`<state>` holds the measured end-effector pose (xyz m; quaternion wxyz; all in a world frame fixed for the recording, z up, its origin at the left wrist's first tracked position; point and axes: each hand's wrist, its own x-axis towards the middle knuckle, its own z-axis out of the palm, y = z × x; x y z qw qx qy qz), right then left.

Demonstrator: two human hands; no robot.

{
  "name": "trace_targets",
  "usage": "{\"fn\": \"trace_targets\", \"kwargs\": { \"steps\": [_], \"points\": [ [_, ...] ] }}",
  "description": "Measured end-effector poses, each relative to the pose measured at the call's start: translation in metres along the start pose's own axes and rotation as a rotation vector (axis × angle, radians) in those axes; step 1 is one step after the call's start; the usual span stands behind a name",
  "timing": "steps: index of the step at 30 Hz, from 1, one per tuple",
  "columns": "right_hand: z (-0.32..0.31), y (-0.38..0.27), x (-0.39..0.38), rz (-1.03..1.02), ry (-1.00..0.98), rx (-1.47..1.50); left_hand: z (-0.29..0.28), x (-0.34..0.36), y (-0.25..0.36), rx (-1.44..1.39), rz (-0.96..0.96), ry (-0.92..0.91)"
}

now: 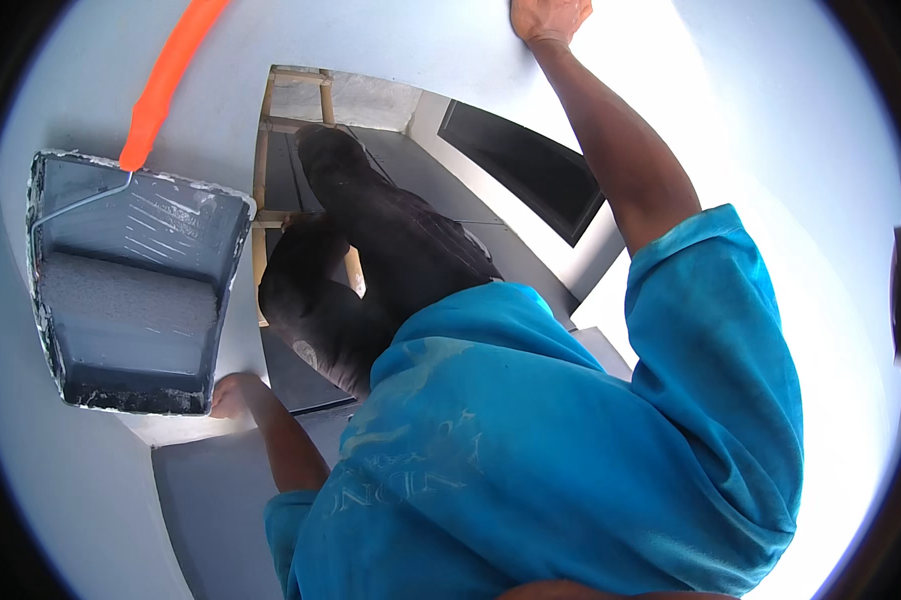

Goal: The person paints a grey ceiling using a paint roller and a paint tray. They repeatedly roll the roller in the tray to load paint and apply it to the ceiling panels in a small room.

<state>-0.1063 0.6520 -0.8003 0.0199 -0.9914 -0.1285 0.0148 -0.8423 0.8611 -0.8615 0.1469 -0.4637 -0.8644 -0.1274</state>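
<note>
A black paint tray (232, 240) with a paint-crusted rim is at the left, grey paint coating its inside. In it lies a paint roller, its grey-coated sleeve (130, 292) across the tray and its orange handle (170, 85) reaching up past the rim. My left hand (232, 394) grips the tray's near right corner, with the fingers partly hidden behind the rim. Up at the top edge my right hand (552, 18) rests against the pale wall (420, 35), arm stretched out. Its fingers are mostly cut off by the frame, and nothing held shows.
Below me stands a wooden ladder (262, 190) beside my legs in dark trousers (400, 225). Large grey floor tiles (395, 152) lie far beneath. A dark-framed panel (520, 165) is set off to the right. Bright light washes out the right-hand wall (840, 400).
</note>
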Motion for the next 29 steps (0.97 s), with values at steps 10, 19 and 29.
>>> {"fn": "trace_targets", "kwargs": {
  "steps": [10,19,29],
  "points": [
    [-0.003,-0.007,0.001,0.020,-0.032,-0.003,0.063,0.035,-0.108,0.305,0.011,-0.130],
    [-0.006,0.001,-0.005,0.030,-0.009,0.068,0.001,0.016,-0.007,0.066,-0.131,-0.166],
    [-0.005,0.005,-0.005,-0.009,-0.015,0.085,-0.046,-0.004,0.038,-0.185,-0.252,-0.234]
  ]
}}
